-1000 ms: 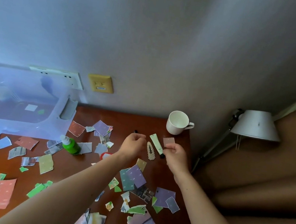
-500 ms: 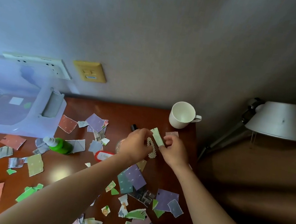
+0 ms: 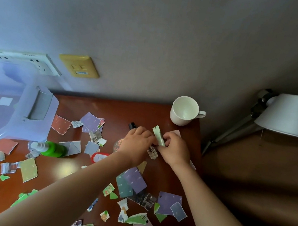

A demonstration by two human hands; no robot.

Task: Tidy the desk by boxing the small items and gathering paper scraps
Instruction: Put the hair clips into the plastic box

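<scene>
green tube (image 3: 158, 137) being held tilted above back right of desk (image 3: 125, 109), near mug (image 3: 184, 110) | right hand (image 3: 174, 152) pinching its lower end | left hand (image 3: 136, 143) curling beside it, hold unclear | risk: tube slipping if both hands are tugging, dropping onto pearl clip (image 3: 153, 153)

Hands counted: two – left hand (image 3: 136, 142), right hand (image 3: 174, 149). One white mug (image 3: 183, 111), one translucent storage box (image 3: 25, 126), one green spray bottle (image 3: 52, 148), one pale green tube (image 3: 158, 136), one pearl hair clip (image 3: 153, 153), one red-rimmed tag (image 3: 99, 157), one black-capped item (image 3: 132, 125) noted. Wall plates: two – white socket plate (image 3: 22, 58), yellow plate (image 3: 79, 65). One lamp (image 3: 292, 116) seen. Paper scraps (image 3: 168, 203): dozens, exact count not obtained.
</scene>
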